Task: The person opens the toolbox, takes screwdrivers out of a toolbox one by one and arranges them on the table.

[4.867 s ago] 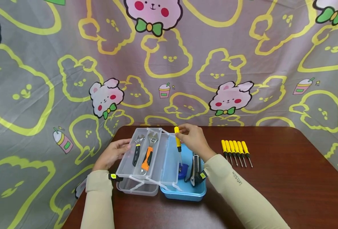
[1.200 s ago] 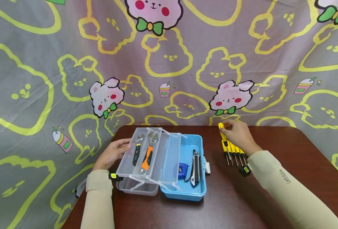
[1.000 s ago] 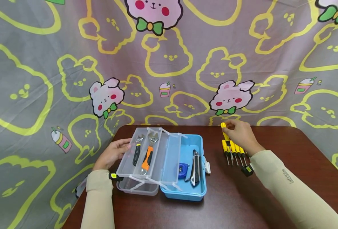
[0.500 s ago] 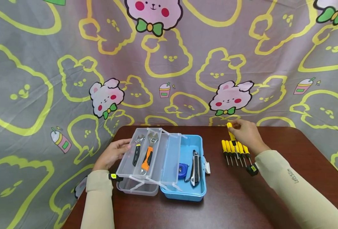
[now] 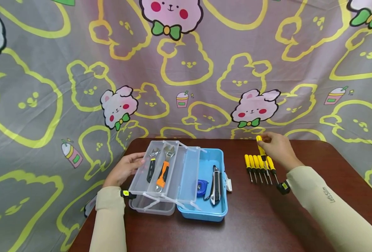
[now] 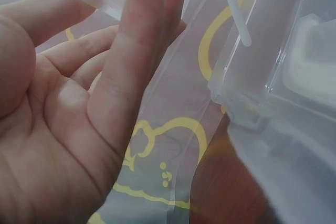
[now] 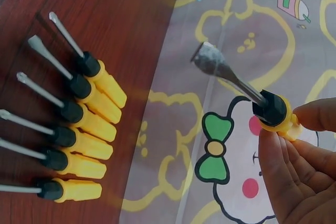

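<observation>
My right hand (image 5: 277, 146) pinches a flat-head screwdriver (image 7: 273, 111) by its yellow handle, blade pointing down, above a row of several yellow-handled screwdrivers (image 5: 256, 166) on the table. At the left, my left hand (image 5: 125, 169) touches the edge of the clear folding tray (image 5: 138, 183) with fingers mostly straight, seen palm side in the left wrist view. That tray belongs to an opened light-blue toolbox (image 5: 201, 212). Two adjustable wrenches lie in the tray, one black-handled (image 5: 151, 169) and one orange (image 5: 162, 175).
In the blue base lie a utility knife (image 5: 215, 187) and a blue tape measure (image 5: 201, 187). A white latch (image 5: 228, 184) sticks out from its right side. Patterned cloth (image 5: 189, 87) hangs behind the dark wooden table (image 5: 261, 224).
Earlier the right hand held the screwdriver over the blue base; it has since moved right, then slid along above the row toward its right end. The left hand stays at the tray.
</observation>
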The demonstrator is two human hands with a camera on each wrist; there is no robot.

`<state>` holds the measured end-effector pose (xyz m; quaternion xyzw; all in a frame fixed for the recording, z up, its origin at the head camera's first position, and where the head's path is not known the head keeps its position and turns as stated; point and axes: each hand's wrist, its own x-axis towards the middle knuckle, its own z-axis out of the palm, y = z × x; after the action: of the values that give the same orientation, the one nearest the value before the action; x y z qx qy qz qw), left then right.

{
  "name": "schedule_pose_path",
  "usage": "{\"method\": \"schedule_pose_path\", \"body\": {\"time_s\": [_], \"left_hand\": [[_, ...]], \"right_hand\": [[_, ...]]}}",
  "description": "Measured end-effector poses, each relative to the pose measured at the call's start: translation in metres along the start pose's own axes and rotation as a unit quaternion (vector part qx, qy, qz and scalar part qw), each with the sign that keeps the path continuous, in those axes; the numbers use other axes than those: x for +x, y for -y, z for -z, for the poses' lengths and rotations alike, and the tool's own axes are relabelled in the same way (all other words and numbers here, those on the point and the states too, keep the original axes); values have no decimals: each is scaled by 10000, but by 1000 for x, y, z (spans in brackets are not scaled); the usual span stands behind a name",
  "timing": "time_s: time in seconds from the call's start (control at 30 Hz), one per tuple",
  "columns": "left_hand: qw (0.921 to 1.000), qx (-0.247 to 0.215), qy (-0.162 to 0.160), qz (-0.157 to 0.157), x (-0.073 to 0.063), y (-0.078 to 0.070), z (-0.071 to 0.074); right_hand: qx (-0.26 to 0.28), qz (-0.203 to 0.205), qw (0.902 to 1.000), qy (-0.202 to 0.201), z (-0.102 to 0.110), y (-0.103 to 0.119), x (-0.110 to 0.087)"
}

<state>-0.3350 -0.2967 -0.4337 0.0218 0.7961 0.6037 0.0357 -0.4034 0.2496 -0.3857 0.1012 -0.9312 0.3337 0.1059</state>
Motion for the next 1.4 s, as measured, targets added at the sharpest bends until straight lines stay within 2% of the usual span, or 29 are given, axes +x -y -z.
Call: {"method": "schedule_pose_path", "body": {"time_s": [0.43,0.7,0.83,1.17,1.4], "left_hand": [[10000,-42,60,-29,2,1,0],[9998,12,140,-129,2,0,0],[9999,-38,82,-81,2,-1,0],[9999,-9,96,-58,1,-2,0],[10000,-10,75,-58,1,-1,0]], "right_hand": [[-261,212,9991,-265,7,-12,-1],[-344,17,9992,-193,8,-17,-1],[-352,-89,9993,-127,8,-23,1],[-459,-75,9988,-136,8,-38,3],[-462,-219,9987,-56,7,-45,4]]}}
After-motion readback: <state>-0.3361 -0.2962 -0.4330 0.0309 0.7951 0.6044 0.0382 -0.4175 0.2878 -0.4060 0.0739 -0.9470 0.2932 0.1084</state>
